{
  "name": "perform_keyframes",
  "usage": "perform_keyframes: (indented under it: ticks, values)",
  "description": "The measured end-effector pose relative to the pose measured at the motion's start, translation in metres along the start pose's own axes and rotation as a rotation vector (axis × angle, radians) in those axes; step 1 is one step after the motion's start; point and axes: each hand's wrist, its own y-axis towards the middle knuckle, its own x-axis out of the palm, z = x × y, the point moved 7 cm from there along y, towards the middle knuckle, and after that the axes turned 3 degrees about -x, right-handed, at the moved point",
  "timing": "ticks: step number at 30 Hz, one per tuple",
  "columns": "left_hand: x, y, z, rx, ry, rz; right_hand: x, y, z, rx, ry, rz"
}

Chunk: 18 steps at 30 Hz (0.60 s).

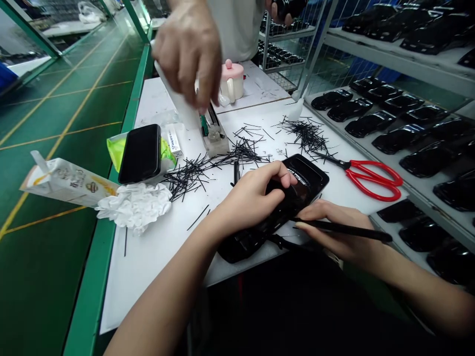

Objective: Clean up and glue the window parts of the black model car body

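The table (137, 267) bears a car shell (308, 180) under left fingers (275, 170)

The toy car (309, 177) at the near edge of the white table (148, 277) is shiny black. The thin tool (349, 229) and the little sticks (189, 174) are black too. By the right edge, the scissors (349, 166) have red handles and dark blades. By the left edge, the phone (140, 153) is black and the packet (115, 149) below it lime green. The cup (236, 90) has a pink lid (233, 73). The floor (40, 257) is green with yellow lines (64, 132).
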Motion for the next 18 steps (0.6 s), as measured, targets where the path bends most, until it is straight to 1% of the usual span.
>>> perform_keyframes:
  ticks: [3,6,10,18]
  values:
    - [0.000,0.000,-0.001,0.000,-0.002,-0.003,0.001,-0.005,0.005,0.053,0.016,0.064]
    - [0.000,0.000,-0.001,0.004,-0.011,-0.008,0.002,-0.003,0.007,0.082,-0.006,0.049]
    - [0.000,0.001,-0.001,0.005,-0.023,-0.006,0.001,0.005,0.004,0.059,-0.054,0.035]
    - [0.000,0.000,0.000,0.012,-0.025,-0.006,0.003,0.027,-0.005,-0.035,-0.157,0.004]
